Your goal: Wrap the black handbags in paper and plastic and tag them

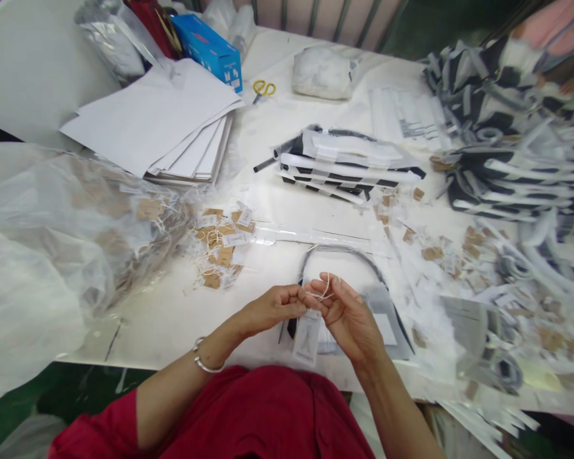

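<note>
Low over the table's front edge, my left hand (277, 307) pinches the white string (326, 291) of a small hang tag in a clear sleeve (307, 338). The tag dangles below my fingers. My right hand (351, 319) is curled, palm up, with the string looped across its fingertips, which almost touch my left hand. Beneath both hands lies a flat grey and black bag (399, 331) with an arched handle (354, 250); my hands and the tag hide part of it. A pile of brown tags with white strings (224, 256) is to the left.
A stack of black-and-white wrapped bags (344, 162) lies ahead, with larger piles (521, 172) at right. White sheets (157, 115), a blue box (210, 51), yellow-handled scissors (264, 88) and a big plastic bag (43, 255) also occupy the table. Loose tags (433, 254) and wrappings litter the right.
</note>
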`<state>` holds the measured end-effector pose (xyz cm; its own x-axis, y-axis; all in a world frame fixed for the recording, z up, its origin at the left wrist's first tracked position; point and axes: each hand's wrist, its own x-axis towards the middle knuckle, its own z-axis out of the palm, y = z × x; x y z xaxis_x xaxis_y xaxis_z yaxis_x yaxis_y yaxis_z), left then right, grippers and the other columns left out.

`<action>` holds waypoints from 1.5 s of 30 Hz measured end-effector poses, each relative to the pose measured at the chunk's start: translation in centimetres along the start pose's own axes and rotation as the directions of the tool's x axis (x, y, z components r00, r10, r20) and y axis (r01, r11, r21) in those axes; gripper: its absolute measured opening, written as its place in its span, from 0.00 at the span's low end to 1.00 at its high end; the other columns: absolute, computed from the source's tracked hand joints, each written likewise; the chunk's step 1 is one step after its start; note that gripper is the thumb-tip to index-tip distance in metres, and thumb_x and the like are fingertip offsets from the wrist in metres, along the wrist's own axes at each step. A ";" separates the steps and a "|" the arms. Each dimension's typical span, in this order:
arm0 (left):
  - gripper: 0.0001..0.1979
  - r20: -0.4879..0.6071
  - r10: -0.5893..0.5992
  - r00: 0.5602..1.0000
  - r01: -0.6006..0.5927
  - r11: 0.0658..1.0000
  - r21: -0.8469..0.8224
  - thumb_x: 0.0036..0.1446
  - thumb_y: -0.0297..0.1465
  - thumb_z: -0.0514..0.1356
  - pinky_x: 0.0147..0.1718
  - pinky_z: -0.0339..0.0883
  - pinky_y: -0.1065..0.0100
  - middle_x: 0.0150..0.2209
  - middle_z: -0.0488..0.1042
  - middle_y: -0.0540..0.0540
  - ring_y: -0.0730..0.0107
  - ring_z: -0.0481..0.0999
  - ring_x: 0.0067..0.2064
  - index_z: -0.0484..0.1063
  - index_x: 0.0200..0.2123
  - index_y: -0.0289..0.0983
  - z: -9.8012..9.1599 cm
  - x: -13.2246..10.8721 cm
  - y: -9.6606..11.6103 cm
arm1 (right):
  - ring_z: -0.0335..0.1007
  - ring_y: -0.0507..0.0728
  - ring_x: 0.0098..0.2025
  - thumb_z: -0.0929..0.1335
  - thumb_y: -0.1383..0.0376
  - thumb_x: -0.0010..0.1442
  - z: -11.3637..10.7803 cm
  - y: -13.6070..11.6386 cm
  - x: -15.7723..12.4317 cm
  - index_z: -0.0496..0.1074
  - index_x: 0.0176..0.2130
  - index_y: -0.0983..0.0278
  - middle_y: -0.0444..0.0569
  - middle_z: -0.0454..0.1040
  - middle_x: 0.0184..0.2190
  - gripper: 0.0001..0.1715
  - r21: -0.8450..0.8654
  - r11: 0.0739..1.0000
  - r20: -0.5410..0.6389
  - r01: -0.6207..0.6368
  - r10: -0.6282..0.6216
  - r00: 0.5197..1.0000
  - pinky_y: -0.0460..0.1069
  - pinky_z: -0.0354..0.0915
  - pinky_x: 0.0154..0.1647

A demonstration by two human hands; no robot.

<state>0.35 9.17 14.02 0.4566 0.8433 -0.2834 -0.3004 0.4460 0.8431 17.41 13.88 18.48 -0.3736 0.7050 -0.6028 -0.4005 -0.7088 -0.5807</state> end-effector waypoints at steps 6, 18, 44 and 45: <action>0.17 -0.109 -0.038 0.993 0.036 0.999 -0.022 0.55 0.44 0.64 0.37 0.59 0.70 0.30 0.68 0.50 0.71 0.65 0.33 0.73 0.37 0.35 -1.1 -0.6 0.6 | 0.77 0.58 0.44 0.75 0.58 0.54 -1.2 -0.3 -0.3 0.77 0.41 0.60 0.48 0.81 0.40 0.14 -0.014 1.000 -0.027 0.015 -0.015 1.000 0.55 0.71 0.50; 0.19 -0.136 0.000 0.991 -0.007 0.999 -0.048 0.62 0.45 0.57 0.53 0.58 0.63 0.40 0.75 0.45 0.65 0.70 0.45 0.74 0.41 0.35 0.5 -0.1 1.0 | 0.69 0.64 0.57 0.73 0.54 0.56 0.9 0.0 -1.6 0.70 0.54 0.60 0.55 0.75 0.52 0.29 -0.155 0.985 0.004 0.075 -0.075 0.997 0.65 0.58 0.64; 0.18 -0.363 0.225 0.904 -0.055 0.905 0.423 0.58 0.46 0.55 0.38 0.68 0.68 0.32 0.74 0.47 0.65 0.73 0.35 0.70 0.26 0.38 1.3 0.0 1.5 | 0.64 0.49 0.20 0.77 0.46 0.39 0.9 2.3 -2.5 0.76 0.26 0.67 0.42 0.71 0.17 0.27 -0.501 0.864 -0.097 0.049 -0.113 0.989 0.46 0.63 0.24; 0.20 -0.356 0.188 0.915 -0.038 0.921 0.388 0.58 0.48 0.55 0.37 0.68 0.68 0.31 0.74 0.47 0.65 0.73 0.34 0.70 0.26 0.38 1.2 0.3 1.2 | 0.63 0.49 0.19 0.77 0.46 0.38 0.9 2.3 -2.4 0.76 0.25 0.67 0.42 0.70 0.16 0.28 -0.496 0.867 -0.103 0.052 -0.119 0.988 0.45 0.62 0.23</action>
<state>1.12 9.60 15.45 0.0632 0.9626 -0.2635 0.0306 0.2620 0.9646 16.59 10.59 19.05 -0.2349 0.7779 -0.5829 0.0484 -0.5895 -0.8063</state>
